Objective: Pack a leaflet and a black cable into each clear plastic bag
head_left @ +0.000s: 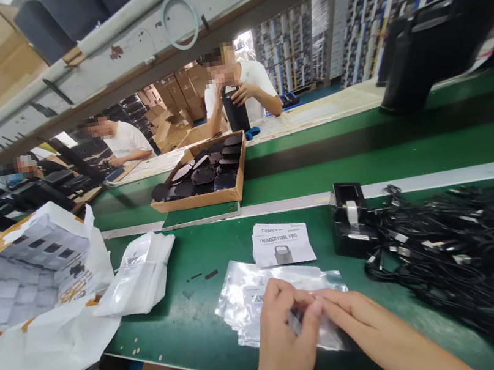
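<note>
Over a loose stack of clear plastic bags (242, 309), my left hand (287, 327) and my right hand (354, 311) meet with fingertips together. Both are closed, pinching what looks like the edge of a clear plastic bag (337, 335). A small dark part shows under the curled fingers of my left hand, too covered to name. Printed paper shows through the bags near my left knuckles. Just beyond the stack lies a pile of white printed leaflets (283, 242) with a drawing of a speaker-like device.
A black tape dispenser (352, 219) and tangled black cables (453, 259) lie on the right. White plastic sleeves (142, 272) and a big open bag of leaflets (32, 272) are left. A cardboard tray (198, 202) of black parts stands on the green belt (317, 156). Co-workers sit opposite.
</note>
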Demonstrator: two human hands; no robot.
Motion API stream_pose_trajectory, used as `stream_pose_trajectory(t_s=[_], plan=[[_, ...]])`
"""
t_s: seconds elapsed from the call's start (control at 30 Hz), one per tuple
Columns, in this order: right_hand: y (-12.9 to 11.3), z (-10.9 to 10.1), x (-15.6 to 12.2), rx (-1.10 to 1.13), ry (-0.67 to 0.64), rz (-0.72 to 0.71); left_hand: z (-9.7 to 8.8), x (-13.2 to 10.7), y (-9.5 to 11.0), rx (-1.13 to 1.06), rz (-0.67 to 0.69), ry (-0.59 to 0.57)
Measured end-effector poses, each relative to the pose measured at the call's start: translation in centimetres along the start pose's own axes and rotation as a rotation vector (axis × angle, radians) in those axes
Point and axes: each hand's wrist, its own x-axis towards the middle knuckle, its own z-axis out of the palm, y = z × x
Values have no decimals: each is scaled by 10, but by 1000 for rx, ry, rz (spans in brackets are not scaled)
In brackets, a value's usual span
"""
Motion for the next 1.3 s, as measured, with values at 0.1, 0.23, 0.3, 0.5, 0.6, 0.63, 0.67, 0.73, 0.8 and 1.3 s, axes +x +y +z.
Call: stream_pose_trajectory(t_s=[0.1, 0.23, 0.3, 0.5, 0.6, 0.63, 0.67, 0.73, 0.8, 1.3], plan=[[-27, -9, 14, -131, -34, -84, -15, 15, 8, -25, 28, 156], [-80, -24, 45, -394, -66, -322, -43, 31, 8, -201, 57, 348], [-107, -32, 56, -486, -90, -480, -56, 36, 3, -357, 84, 366], [-145, -53, 57, -591, -183, -602, -68, 45, -9, -819, 8, -49], [-134, -67, 48, -645, -191, -518, -61, 43, -7, -839, -83, -99], [-127, -72, 45, -678, -193, -495, -57, 41, -6, -809, -106, -75], [-119, -77, 41, -718, -192, -472, -54, 38, -5, -760, -119, -52], [-98, -83, 35, -780, -168, -427, -50, 34, -2, -623, -111, -40], [-74, -85, 29, -757, -55, -364, -46, 30, 0, -493, -77, -45], [-8, -59, 19, -228, 284, -285, -34, 38, -5, -463, -151, -7]])
